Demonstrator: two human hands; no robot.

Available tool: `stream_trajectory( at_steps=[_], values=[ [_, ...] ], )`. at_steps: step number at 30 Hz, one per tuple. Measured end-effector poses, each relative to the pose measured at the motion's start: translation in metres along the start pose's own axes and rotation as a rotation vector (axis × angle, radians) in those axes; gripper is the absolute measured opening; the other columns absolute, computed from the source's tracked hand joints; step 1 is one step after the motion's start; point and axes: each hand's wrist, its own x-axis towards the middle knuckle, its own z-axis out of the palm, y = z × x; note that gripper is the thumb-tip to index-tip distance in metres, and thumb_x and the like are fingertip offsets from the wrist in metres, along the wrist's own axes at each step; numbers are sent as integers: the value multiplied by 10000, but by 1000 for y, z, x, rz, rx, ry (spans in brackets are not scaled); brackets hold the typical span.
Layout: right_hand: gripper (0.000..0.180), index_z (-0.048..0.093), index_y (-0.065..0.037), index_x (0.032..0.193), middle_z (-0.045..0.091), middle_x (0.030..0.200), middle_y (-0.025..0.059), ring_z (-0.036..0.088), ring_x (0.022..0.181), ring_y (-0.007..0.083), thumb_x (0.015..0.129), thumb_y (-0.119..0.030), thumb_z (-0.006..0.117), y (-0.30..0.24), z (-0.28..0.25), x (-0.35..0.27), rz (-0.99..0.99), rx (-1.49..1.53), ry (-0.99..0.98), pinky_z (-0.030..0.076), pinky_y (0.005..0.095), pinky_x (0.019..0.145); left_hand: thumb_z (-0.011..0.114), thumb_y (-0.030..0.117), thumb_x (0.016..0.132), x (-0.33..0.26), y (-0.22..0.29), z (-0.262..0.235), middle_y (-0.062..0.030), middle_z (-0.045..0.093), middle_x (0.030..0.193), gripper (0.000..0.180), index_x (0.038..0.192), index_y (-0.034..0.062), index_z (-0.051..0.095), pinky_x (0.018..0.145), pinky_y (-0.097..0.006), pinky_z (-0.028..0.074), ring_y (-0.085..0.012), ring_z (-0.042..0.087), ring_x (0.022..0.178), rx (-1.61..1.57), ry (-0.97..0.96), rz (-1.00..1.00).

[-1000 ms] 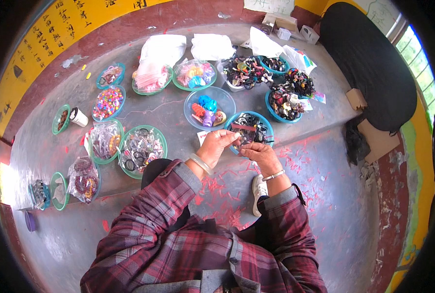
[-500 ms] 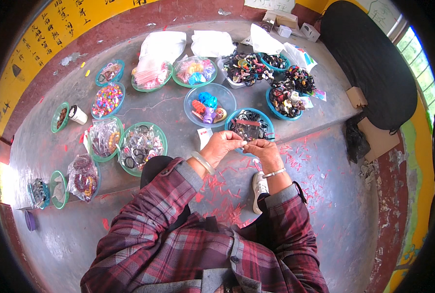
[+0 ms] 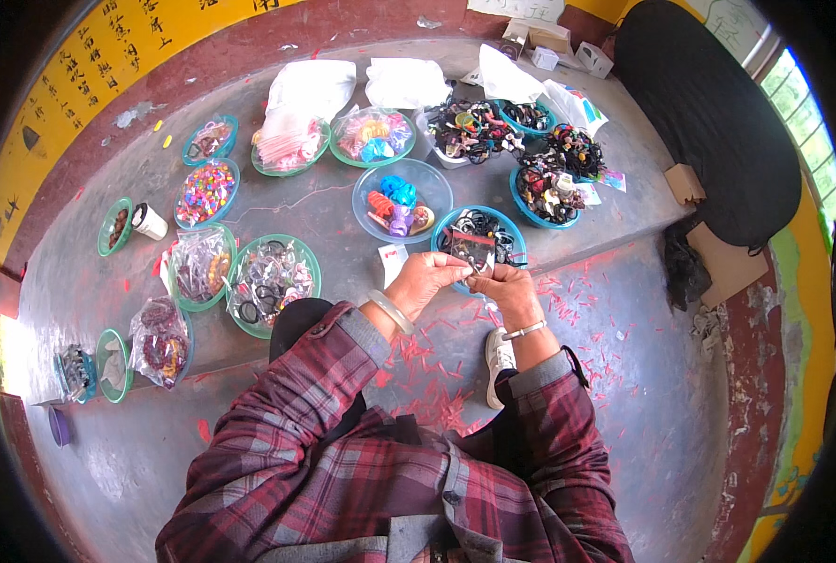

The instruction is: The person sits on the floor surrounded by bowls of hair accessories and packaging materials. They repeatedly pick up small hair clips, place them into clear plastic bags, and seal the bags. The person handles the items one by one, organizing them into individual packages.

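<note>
Holding spot: both hands meet just above the near rim of the blue bowl of dark hair ties [image 3: 479, 236], at the edge of the concrete ledge [image 3: 343, 211]
Concrete ledge: carries many bowls, among them a clear bowl of bright hair clips [image 3: 401, 199] just beyond the blue one and a green-rimmed bowl of bagged rings [image 3: 273, 281] to the left
Left hand [image 3: 429, 280]: fingers curled inward, tips pinching one end of the small dark piece; a pale bangle [image 3: 392, 311] sits on the wrist
Right hand [image 3: 510, 286]: fingers bent and closed on the other end, touching the left fingertips; a thin bracelet [image 3: 525, 329] circles the wrist
Small dark piece [image 3: 471, 269]: mostly hidden by the fingers, exact kind hard to tell
Handling, as a judgement: likely very light, soft and stretchy, not fragile; best gripped by fingertips at its two ends
</note>
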Motion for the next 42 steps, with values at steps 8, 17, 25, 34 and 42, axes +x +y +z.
stream_trajectory(
  at_steps=[8,17,25,34,42],
  values=[
    [76,627,-11,756,603,705,11,514,625,71,708,-39,678,5,-3,3,-21,25,-25,398,204,589,615,184,798,1,-2,0,-3,607,851,216,930,13,620,721,-213,398,-61,517,769,8,-15,-8],
    [111,628,3,809,613,751,23,539,693,95,713,-36,669,-2,-1,0,-9,32,-56,415,215,653,639,156,773,-3,6,5,-26,612,827,198,883,-8,629,718,-221,405,-79,527,769,55,123,17],
    [118,623,7,832,617,782,34,550,737,103,722,-25,654,-6,0,-1,-4,26,-79,423,222,689,652,117,751,0,-2,0,-25,609,765,156,837,-11,630,669,-222,421,-82,534,701,118,165,57],
    [88,612,13,809,619,765,51,570,709,118,736,-28,641,3,-5,3,-17,48,-33,445,228,679,657,167,754,-2,2,3,-3,593,754,186,855,15,626,635,-201,389,-65,504,682,34,123,38],
    [64,606,12,784,610,746,45,559,696,114,734,-16,632,4,-7,3,-37,38,-74,438,224,669,617,193,795,0,3,3,-20,618,806,218,923,17,626,643,-201,395,-71,518,695,54,137,75]
  ],
)
